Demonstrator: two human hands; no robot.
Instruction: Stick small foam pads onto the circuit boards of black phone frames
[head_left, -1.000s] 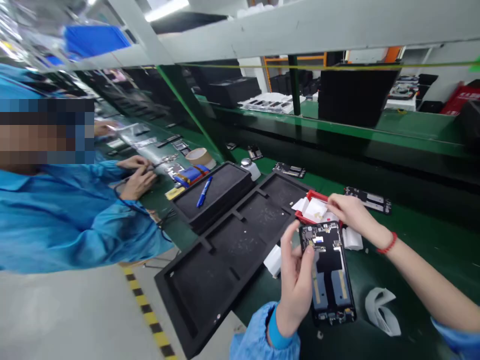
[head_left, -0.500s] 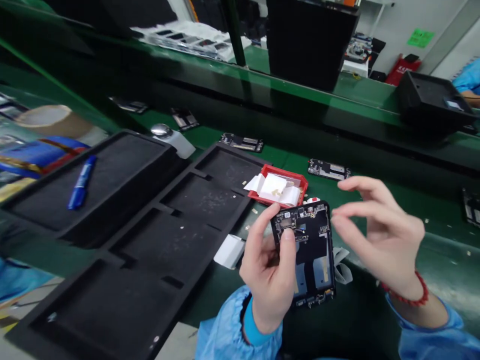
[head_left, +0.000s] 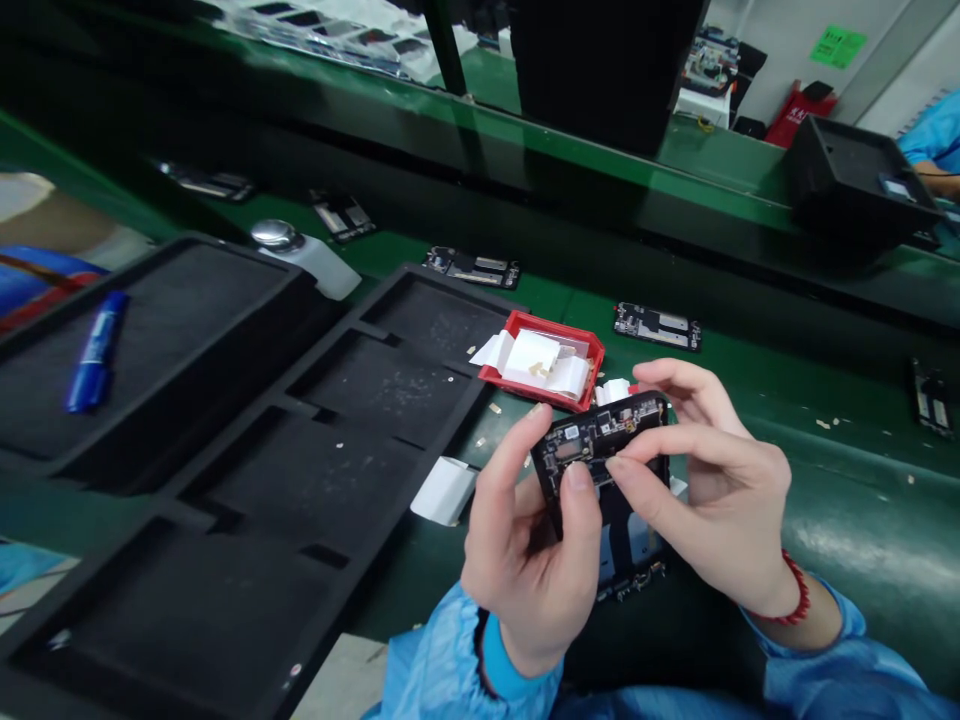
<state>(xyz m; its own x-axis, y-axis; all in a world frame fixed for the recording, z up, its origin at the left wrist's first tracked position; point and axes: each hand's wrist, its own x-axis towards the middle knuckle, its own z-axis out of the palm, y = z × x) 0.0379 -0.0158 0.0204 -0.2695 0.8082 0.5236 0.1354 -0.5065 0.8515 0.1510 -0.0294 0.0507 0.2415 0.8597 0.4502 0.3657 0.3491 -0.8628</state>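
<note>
My left hand is closed around the left side of an opened phone, its thumb pressed on the upper part. Circuit boards show along the phone's top, and the lower part has a dark strip over a grey area. My right hand reaches over the phone's right edge. Its thumb and index finger are pinched together at the circuit board; whatever lies between the tips is too small to make out. Just beyond the phone is a red tray holding white paper pieces.
A black compartmented tray runs along my left. Beside it, a blue marker lies on a black box. A metal-topped white dispenser stands behind. More phone boards lie along the green bench. A white piece sits near my left hand.
My right hand has moved left from beside the phone onto its circuit board. The phone has tilted slightly in my left hand. The view has shifted a little.
</note>
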